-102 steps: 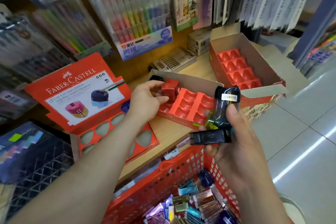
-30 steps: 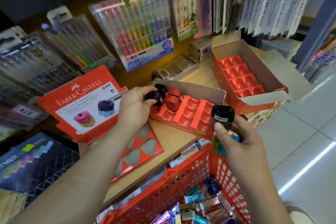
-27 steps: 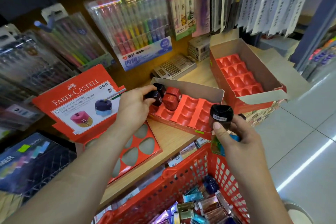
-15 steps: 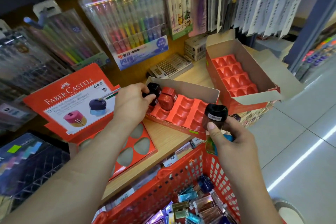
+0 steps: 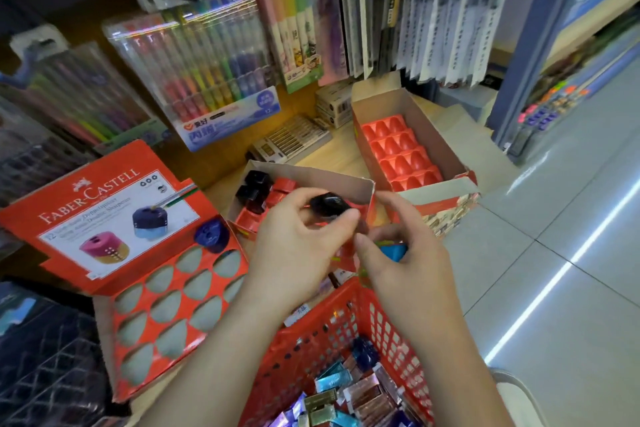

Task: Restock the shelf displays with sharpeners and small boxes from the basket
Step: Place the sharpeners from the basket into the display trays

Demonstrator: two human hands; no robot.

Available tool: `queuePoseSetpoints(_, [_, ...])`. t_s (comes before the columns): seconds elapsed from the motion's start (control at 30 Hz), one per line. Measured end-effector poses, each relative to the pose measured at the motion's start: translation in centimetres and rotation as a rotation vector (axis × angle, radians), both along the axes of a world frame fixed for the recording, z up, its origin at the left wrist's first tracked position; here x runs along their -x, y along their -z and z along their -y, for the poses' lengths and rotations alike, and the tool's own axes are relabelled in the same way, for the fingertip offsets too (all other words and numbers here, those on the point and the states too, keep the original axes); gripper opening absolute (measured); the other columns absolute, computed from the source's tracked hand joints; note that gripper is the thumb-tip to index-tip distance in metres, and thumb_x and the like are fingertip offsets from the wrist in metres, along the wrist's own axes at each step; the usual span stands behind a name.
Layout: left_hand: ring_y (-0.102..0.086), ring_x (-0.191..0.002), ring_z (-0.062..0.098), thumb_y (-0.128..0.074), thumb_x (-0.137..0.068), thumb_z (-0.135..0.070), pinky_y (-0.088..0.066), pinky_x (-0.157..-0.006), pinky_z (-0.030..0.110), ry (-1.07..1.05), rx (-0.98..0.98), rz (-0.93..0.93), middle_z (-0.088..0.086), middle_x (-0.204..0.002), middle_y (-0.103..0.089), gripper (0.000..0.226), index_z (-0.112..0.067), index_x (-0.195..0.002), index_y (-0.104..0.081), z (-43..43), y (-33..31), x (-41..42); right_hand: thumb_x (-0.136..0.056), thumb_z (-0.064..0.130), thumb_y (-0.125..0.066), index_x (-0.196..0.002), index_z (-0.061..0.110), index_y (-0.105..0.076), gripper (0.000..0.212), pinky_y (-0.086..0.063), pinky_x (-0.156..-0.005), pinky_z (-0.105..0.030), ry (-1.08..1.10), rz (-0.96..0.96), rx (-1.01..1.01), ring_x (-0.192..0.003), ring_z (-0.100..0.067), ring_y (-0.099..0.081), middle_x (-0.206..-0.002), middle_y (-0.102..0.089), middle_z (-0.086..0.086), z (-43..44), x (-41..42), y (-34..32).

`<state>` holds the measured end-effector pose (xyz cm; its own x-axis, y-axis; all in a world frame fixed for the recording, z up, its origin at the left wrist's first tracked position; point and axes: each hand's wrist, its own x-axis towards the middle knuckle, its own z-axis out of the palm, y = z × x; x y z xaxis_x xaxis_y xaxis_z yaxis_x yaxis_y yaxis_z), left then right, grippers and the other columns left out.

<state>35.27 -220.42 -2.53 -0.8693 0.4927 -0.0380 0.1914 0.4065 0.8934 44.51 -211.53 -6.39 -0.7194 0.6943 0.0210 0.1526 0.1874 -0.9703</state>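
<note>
Shelf box [image 5: 104, 208] reads FABER-CASTELL (red); left hand [image 5: 294, 253] pinches seemingly black sharpener [image 5: 329, 205].

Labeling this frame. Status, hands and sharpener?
Left hand pinches black sharpener at middle tray. Right hand grips blue-green item. Nothing in the way.

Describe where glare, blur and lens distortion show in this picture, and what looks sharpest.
Head view: glare streaks the pen pack; a light strip reflects off the floor; the left packs smear with blur; the wide lens tilts the pillar; sharpest are the left hand and the sharpener it pinches.
</note>
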Motion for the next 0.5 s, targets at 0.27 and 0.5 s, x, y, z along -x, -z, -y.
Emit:
queuePoseSetpoints(0.27, [-0.072,-0.088,0.025,-0.059,-0.093,-0.018,-0.060,-0.070,0.041,-0.070,-0.357,0.444,0.005,-0.106,-0.064,0.034,-0.024,-0.123,-0.045,-1.2,-2.0,1.5,-0.095,0.033,-0.050,-0.116,0.007,-0.059,0.035,-0.042,-0.077,-0.033,-0.579,0.955,-0.450,-0.090,-0.026,-0.053,-0.112,-0.060,-0.014,-8.1,4.8,-6.3])
queuePoseSetpoints(0.5, [-0.066,-0.066,0.002,-0.079,-0.075,-0.015,-0.049,-0.056,0.016,-0.052,-0.261,0.126,-0.006,-0.085,-0.070,0.029,-0.032,-0.094,-0.065,-4.9,-3.2,3.0,-0.092,0.037,-0.046,-0.110,0.014,-0.058,0.032,-0.051,-0.084,-0.032,-0.645,1.046,-0.846,-0.098,-0.027,-0.063,-0.107,-0.067,-0.007,-10.8,1.4,-6.6])
